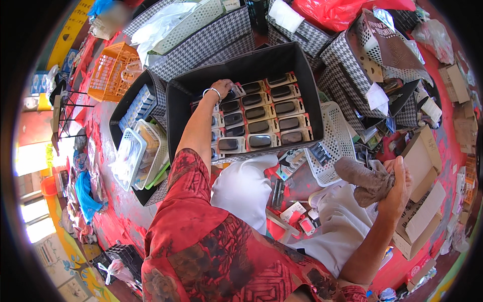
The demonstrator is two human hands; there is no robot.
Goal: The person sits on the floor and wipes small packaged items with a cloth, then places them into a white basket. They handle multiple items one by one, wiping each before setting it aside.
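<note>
Working with two bare hands at a black-lined houndstooth storage bin [251, 64]. Set in close rows across the bin: carded blister packs [259, 112] with dark oblong articles [260, 141] inside. Reaching over the near-left wall of the bin with the left hand [223, 88], fingers bent down at a pack [240, 90] in the far-left part; cannot tell grip from light contact. Clasping a fuzzy brown-grey cloth [359, 173] in the closed right hand [400, 181], off the near-right corner of the bin.

Possible faults, judged from the present layout:
- Displacing or overlapping neighbouring packs, through fingertip drag across the close rows.
- Bending or tearing a pack, through lifting by one edge.
- Distorting or tilting the bin, through weight from the left forearm [196, 133] on the near-left wall.
- Snagging the cloth on the white perforated basket [329, 123], right of the bin, through a low sweep toward the packs.

Limits of view:
- Covered by the left hand and forearm: much of the leftmost column of packs.
- Hidden: left fingertips, any lower layer of packs, support beneath the bin.
- Partly enclosed by the right fingers: gathered end of the cloth; rag or glove, hard to make out.
- Too indistinct to identify: exact kind of article inside the blisters.
</note>
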